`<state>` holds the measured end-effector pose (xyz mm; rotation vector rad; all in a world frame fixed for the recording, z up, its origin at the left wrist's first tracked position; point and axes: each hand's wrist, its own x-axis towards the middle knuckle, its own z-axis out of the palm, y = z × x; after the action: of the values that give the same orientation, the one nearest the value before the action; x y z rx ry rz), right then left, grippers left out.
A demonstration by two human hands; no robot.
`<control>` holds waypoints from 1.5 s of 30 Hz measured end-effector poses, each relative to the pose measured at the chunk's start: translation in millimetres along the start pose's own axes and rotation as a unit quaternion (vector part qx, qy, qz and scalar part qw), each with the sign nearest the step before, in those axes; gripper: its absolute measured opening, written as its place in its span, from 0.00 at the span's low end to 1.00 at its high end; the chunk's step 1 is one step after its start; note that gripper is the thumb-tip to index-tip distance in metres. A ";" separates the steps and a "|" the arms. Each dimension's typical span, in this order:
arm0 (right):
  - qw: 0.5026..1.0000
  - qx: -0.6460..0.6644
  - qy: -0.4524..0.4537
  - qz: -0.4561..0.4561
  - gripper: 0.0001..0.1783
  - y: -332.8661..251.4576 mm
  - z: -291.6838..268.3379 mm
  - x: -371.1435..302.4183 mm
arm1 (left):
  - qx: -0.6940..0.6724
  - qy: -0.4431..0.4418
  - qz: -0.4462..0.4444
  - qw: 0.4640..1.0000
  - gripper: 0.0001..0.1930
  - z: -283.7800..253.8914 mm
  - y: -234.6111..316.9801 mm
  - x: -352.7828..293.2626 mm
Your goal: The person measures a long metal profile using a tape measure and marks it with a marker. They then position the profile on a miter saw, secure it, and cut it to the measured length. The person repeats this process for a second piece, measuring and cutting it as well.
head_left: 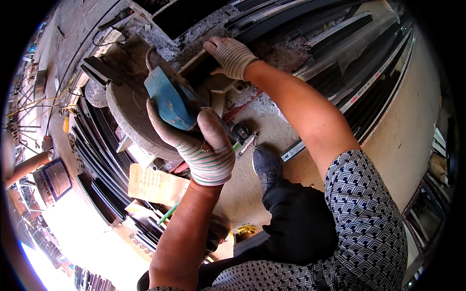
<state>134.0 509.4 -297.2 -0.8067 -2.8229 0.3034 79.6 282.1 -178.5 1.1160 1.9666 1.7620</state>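
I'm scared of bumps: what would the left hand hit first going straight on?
The left hand would push into the blue casing, which it seems to grip; depth is hard to judge.

A fabrication workshop. The setting is shown by a cutting saw [127,123] with a rounded guard, grey shavings [212,26] scattered around it, long dark profiles [97,150] stacked alongside, and a tape measure [241,131] nearby.
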 end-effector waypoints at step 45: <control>0.999 -0.039 -0.011 0.030 0.48 -6.4 2.3 1.4 | 0.043 0.014 -0.146 0.988 0.15 -32.5 82.0 278.3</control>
<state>129.0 504.6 -297.6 -0.9118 -2.8509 0.2143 -97.5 447.7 -16.0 0.7815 2.1148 1.5622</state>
